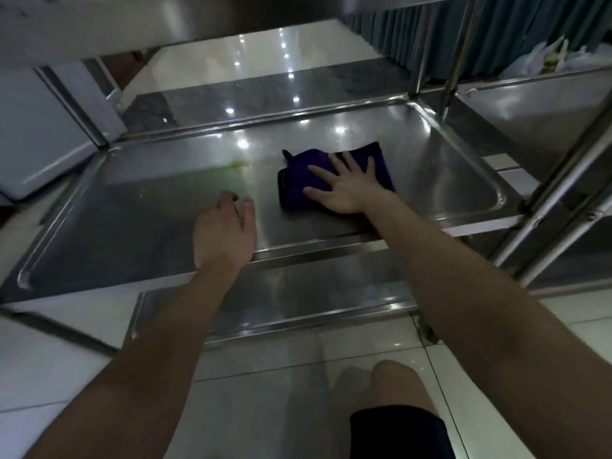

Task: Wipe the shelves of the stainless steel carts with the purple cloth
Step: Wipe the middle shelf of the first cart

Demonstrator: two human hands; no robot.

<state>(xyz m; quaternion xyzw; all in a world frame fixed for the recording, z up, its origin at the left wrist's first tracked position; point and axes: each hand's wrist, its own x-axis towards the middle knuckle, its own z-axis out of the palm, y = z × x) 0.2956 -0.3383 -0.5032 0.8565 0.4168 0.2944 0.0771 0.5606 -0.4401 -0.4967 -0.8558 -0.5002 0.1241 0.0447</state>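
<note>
Head view. Right hand (344,188), fingers straight and spread, presses flat on the folded cloth (296,185), which lies right of centre on the cart's middle shelf (132,223). Left hand (223,231), loosely curled and holding nothing, is at the shelf's front edge, apart from the cloth. A green smear (235,165) marks the shelf behind it. A second cart (530,107) stands to the right.

Cloth (299,180) on the shelf (132,207), right of centre — right hand (344,190) flat on it, left hand (225,230) just to its left; second cart (546,107) further right.
</note>
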